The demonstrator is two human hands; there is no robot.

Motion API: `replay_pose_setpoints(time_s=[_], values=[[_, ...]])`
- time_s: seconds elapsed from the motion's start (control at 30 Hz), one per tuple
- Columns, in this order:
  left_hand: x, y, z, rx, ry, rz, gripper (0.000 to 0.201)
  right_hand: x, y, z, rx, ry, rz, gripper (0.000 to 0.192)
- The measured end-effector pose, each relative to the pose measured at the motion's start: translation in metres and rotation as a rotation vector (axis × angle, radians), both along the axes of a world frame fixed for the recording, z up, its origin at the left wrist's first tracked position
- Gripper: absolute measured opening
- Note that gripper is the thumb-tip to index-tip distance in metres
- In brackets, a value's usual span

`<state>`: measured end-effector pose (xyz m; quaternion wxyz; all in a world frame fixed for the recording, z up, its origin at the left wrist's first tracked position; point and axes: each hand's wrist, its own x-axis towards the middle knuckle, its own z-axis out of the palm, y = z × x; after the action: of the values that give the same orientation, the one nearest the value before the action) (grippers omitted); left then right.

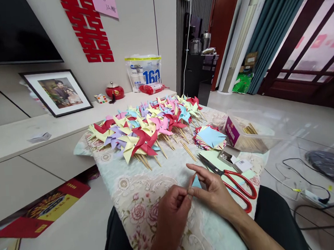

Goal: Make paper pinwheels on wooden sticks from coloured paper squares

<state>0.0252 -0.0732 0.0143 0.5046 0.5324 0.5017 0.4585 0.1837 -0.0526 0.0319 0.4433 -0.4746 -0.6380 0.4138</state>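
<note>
A small piece of light-blue paper (196,182) shows between my hands, above the near part of the table. My right hand (214,188) grips it between thumb and fingers, with the forefinger stretched forward. The fingertips of my left hand (175,209) are pinched together at the paper's near corner, meeting my right thumb; most of the paper is hidden by the fingers. To the right lie scissors (231,177) with red handles, blades partly apart. Beyond them is a fanned stack of cut coloured paper squares (210,137), a light-blue one on top.
Many finished paper pinwheels (149,126) on sticks cover the table's far side. Several loose wooden sticks (189,151) lie near the middle. A clear plastic box (251,133) with more sticks stands at right, beside a small opened box (227,157). Cables (310,179) run over the floor.
</note>
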Motion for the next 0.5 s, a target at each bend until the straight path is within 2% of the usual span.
replay_pose_setpoints(time_s=[0.13, 0.2, 0.3, 0.43, 0.5], values=[[-0.005, -0.011, 0.002, -0.097, -0.106, 0.057, 0.017, 0.014, -0.02, 0.008, 0.184, -0.102, -0.008, 0.044], [-0.008, -0.016, 0.001, -0.186, -0.212, 0.078, 0.02, 0.031, -0.03, 0.01, 0.218, -0.19, -0.111, 0.033], [-0.013, -0.023, 0.001, -0.278, -0.37, 0.115, 0.025, 0.067, -0.045, 0.008, 0.25, -0.44, -0.263, 0.02], [-0.017, -0.028, 0.006, -0.31, -0.493, 0.125, 0.026, 0.108, -0.059, -0.002, 0.224, -0.751, -0.359, 0.025], [-0.018, -0.03, 0.008, -0.313, -0.514, 0.11, 0.025, 0.119, -0.064, -0.007, 0.184, -0.865, -0.348, 0.029]])
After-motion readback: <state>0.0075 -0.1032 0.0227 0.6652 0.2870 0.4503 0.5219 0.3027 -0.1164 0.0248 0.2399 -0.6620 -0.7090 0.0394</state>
